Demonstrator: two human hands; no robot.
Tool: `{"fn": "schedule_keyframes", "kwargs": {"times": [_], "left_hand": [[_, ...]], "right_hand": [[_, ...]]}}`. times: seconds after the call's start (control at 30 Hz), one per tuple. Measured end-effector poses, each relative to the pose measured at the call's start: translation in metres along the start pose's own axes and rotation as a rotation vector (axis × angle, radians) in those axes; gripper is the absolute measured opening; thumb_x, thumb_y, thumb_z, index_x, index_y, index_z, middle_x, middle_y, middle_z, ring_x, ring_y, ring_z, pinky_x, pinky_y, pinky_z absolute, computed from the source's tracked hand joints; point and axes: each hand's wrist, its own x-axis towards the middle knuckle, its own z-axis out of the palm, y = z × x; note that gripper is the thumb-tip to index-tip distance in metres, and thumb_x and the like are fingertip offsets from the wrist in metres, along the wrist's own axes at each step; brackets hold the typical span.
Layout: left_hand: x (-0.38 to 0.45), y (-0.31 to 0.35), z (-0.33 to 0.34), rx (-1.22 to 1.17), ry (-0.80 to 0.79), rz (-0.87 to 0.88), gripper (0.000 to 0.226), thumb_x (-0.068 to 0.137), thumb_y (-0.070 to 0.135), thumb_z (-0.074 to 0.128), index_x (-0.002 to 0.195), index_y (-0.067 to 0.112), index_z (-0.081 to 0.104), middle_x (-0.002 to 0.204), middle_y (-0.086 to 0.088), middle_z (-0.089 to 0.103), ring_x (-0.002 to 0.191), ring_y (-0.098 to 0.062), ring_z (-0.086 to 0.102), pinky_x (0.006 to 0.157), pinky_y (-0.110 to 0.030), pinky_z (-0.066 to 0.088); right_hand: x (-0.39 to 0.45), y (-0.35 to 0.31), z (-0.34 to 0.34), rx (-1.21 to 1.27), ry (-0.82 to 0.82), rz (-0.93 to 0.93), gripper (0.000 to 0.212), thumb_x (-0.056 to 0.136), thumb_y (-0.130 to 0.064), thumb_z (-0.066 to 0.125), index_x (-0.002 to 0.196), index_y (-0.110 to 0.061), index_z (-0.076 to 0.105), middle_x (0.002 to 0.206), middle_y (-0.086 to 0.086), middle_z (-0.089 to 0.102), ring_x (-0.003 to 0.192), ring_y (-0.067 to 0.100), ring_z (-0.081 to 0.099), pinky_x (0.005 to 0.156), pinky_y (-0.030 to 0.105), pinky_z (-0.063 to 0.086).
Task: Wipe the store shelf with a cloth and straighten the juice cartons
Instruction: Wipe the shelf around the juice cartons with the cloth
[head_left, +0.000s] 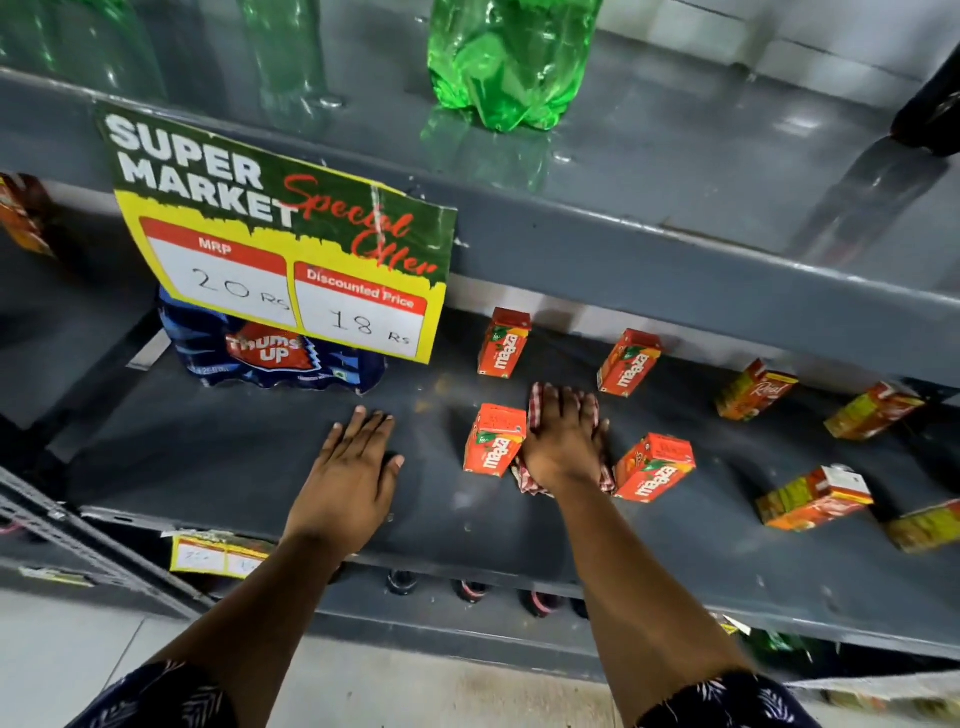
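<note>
A grey metal shelf (234, 447) holds several orange Maaza juice cartons, standing at uneven angles. My right hand (563, 441) presses flat on a red-and-white checked cloth (537, 402) between the front-left carton (491, 441) and the front-right carton (654, 467). Two more Maaza cartons stand behind, one at the back left (503, 343) and one at the back right (628, 362). My left hand (353, 470) rests flat on the bare shelf to the left, fingers spread, holding nothing. Yellow-orange Real cartons (756, 389) lie tipped at the right.
A Thums Up multipack (270, 358) sits at the back left under a hanging price sign (280, 244). The upper shelf (675, 171) carries green bottles (509, 57). Bottle caps (470, 590) show on the shelf below. The floor (62, 660) is at lower left.
</note>
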Motion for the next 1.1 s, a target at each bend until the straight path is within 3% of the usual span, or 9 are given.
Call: {"fn": "schedule_keyframes", "kwargs": {"times": [0.1,0.23,0.37,0.63,0.77,0.9,1.1], "left_hand": [[0.000,-0.001,0.001,-0.001,-0.012,-0.002,0.065,0.090,0.045,0.015,0.141,0.008,0.029,0.148,-0.008,0.034,0.141,-0.015,0.007,0.115,-0.034,0.004],[0.000,-0.002,0.002,0.013,-0.028,-0.007,0.065,0.090,0.046,0.013,0.143,0.010,0.026,0.150,-0.007,0.030,0.141,-0.014,0.004,0.115,-0.035,0.003],[0.001,0.000,0.001,0.032,-0.039,0.007,0.067,0.089,0.047,0.010,0.143,0.011,0.027,0.151,-0.006,0.027,0.141,-0.016,0.004,0.114,-0.034,0.002],[0.000,-0.001,0.002,0.043,-0.035,0.024,0.066,0.089,0.045,0.014,0.141,0.009,0.030,0.150,-0.007,0.029,0.141,-0.017,0.007,0.114,-0.034,0.003],[0.000,-0.001,0.002,0.034,-0.032,0.029,0.057,0.094,0.039,0.022,0.142,0.009,0.029,0.151,-0.007,0.028,0.141,-0.016,0.006,0.114,-0.033,0.002],[-0.003,0.001,0.000,0.013,-0.019,0.024,0.054,0.096,0.036,0.029,0.143,0.009,0.026,0.152,-0.007,0.024,0.141,-0.015,0.003,0.114,-0.033,0.000],[-0.006,0.004,-0.004,0.050,-0.057,0.028,0.056,0.096,0.036,0.033,0.143,0.007,0.023,0.152,-0.010,0.022,0.141,-0.019,0.004,0.115,-0.038,-0.001]], "right_hand": [[-0.008,0.001,0.002,0.007,0.017,0.004,0.085,0.087,-0.056,0.016,0.164,-0.022,0.014,0.173,0.007,0.011,0.161,0.034,0.000,0.130,0.054,0.004],[-0.015,0.005,0.011,-0.049,0.045,-0.030,0.062,0.106,-0.045,0.023,0.164,-0.023,0.013,0.173,0.008,0.013,0.161,0.035,0.001,0.132,0.051,0.005],[-0.027,0.002,0.012,-0.031,0.065,-0.030,0.056,0.110,-0.037,0.025,0.163,-0.020,0.019,0.172,0.008,0.017,0.161,0.033,0.004,0.133,0.048,0.004],[-0.056,0.002,0.018,0.000,0.072,-0.032,0.060,0.107,-0.039,0.023,0.163,-0.019,0.020,0.173,0.008,0.017,0.161,0.032,0.005,0.132,0.045,0.003],[-0.076,0.005,0.022,0.001,0.077,-0.058,0.073,0.095,-0.043,0.007,0.161,-0.019,0.026,0.172,0.007,0.021,0.161,0.031,0.008,0.134,0.044,0.006],[-0.097,0.007,0.023,0.069,0.052,-0.065,0.052,0.107,-0.028,0.030,0.159,-0.025,0.031,0.171,0.002,0.024,0.161,0.027,0.009,0.134,0.041,0.006],[-0.153,0.014,0.023,0.143,0.044,-0.074,0.055,0.102,-0.008,0.040,0.153,-0.029,0.043,0.169,-0.003,0.031,0.160,0.021,0.014,0.132,0.032,0.011]]}}
